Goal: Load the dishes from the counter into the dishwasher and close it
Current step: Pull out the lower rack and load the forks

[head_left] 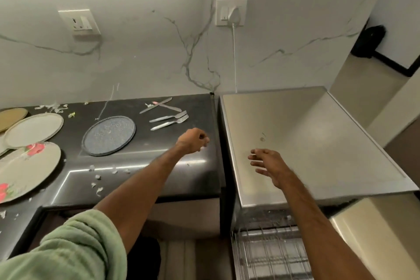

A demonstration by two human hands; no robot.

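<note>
View from above a dark counter (141, 179) beside a steel dishwasher (306, 143) whose wire rack (270, 254) is pulled out below and looks empty. The left hand (193, 141) hovers over the counter's right end with its fingers curled in; whether it pinches anything cannot be told. The right hand (266, 166) hangs above the dishwasher top, fingers spread and holding nothing. The dishes lie unloaded: a blue-grey plate (108, 135), two forks (170, 119) and crossed knives (159, 104) near the left hand, and overlapping cream and floral plates (27, 170) far left. Pale scraps (97, 177) litter the counter. Lifting one overlapped plate could likely drag its neighbours, and scraps may ride into the rack.
</note>
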